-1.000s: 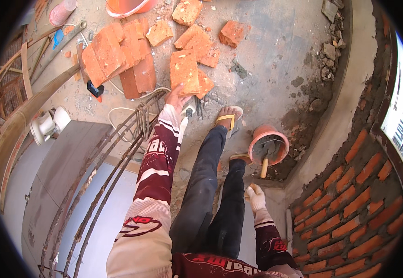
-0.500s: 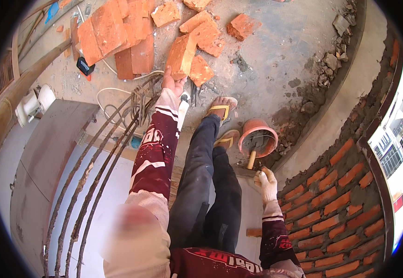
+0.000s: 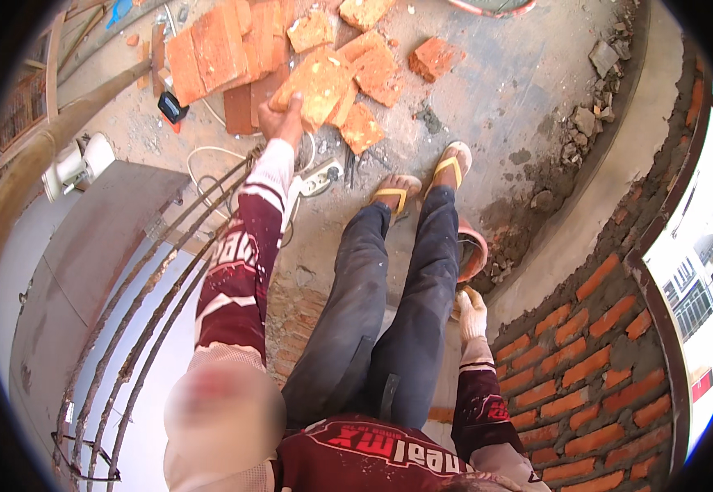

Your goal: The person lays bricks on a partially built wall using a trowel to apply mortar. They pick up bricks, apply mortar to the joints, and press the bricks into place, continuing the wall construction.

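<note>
The right hand, gloved, rests by the orange pan, seemingly empty; its grip I cannot tell. Farther out, the left hand clasps a brick on the pile. Lift it squarely, clear of the neighbours.

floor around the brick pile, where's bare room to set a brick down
Bare concrete lies right of the brick pile, between the lone brick and the rubble along the curved wall. It is crowded by the feet: cable and power strip on the left, orange pan on the right. The left hand grips a brick.
</note>
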A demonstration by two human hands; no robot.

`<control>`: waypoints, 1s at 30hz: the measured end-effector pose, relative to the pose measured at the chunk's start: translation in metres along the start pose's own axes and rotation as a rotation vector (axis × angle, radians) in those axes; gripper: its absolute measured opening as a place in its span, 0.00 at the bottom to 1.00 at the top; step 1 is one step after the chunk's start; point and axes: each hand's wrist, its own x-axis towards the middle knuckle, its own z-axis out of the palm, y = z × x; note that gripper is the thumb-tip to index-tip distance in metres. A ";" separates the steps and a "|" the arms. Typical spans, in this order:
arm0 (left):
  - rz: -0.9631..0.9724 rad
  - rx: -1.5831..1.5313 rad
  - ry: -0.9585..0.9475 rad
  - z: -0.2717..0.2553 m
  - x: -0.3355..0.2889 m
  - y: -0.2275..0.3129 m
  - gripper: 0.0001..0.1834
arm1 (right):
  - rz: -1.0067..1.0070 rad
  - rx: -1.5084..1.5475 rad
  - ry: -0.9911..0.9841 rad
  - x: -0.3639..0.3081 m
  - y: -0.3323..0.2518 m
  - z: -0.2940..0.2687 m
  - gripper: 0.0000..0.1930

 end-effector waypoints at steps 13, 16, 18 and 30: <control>-0.272 -0.138 0.156 0.034 -0.148 -0.015 0.27 | -0.553 -0.504 0.042 0.178 -0.173 0.021 0.22; -0.363 -0.199 0.148 0.034 -0.186 -0.025 0.26 | -0.612 -0.875 -0.013 0.206 -0.234 0.046 0.28; -0.451 -0.204 0.164 0.035 -0.208 -0.035 0.25 | -0.678 -1.134 0.001 0.223 -0.277 0.079 0.30; -0.370 -0.143 0.112 0.039 -0.276 -0.092 0.29 | -1.101 -1.298 0.018 0.228 -0.382 0.337 0.45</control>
